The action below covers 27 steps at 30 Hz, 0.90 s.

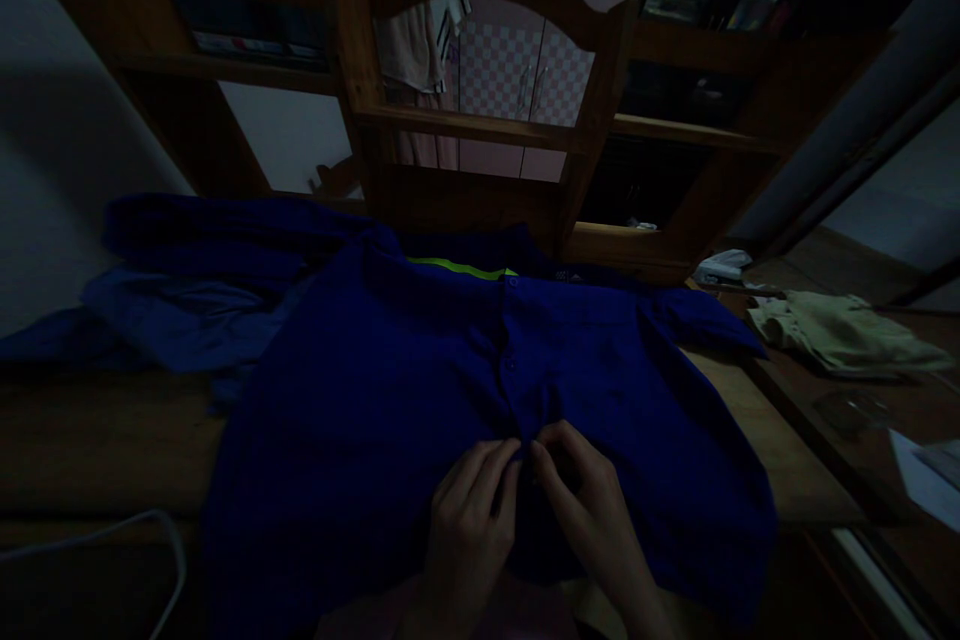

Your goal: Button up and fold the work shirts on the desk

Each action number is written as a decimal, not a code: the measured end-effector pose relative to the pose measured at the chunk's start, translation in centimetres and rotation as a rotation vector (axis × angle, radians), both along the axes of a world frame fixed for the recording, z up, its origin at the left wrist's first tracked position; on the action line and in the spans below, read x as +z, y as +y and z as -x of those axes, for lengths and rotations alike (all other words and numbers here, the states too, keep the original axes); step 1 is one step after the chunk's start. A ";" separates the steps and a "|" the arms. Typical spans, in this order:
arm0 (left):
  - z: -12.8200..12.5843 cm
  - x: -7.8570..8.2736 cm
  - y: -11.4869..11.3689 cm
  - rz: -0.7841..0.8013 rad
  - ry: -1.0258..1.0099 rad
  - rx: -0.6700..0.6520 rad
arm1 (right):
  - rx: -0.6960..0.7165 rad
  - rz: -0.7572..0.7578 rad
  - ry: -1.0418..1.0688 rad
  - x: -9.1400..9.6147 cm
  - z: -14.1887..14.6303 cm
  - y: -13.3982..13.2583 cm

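No writing can be read anywhere (the room is too dark).

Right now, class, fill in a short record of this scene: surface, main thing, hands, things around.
Surface: wooden table
Main thing: blue shirt, laid flat, front up, collar at the far side
Hands: left hand and right hand pinch the shirt's button strip, fingertips close together
Left of shirt: blue clothes in a heap
Right of shirt: green cloth
Near left: white cable
Behind: wooden shelf
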<state>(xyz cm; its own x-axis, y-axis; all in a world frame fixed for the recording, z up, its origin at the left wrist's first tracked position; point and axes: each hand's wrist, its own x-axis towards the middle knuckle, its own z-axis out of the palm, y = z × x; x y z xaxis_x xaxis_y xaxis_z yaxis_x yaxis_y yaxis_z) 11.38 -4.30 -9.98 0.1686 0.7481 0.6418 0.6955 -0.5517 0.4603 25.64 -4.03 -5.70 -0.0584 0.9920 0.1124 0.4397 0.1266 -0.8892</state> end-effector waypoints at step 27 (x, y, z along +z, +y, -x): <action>0.0 2.6 0.3 0.476 -0.243 0.025 | 0.116 -0.026 0.030 0.6 -0.3 -0.2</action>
<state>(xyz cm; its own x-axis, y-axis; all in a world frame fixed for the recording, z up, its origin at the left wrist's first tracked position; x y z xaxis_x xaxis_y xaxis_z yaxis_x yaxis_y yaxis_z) 11.41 -3.97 -7.33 0.0354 0.9680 0.2486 0.5477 -0.2268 0.8053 25.95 -4.21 -5.10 -0.1689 0.9755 0.1413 0.3939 0.1982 -0.8975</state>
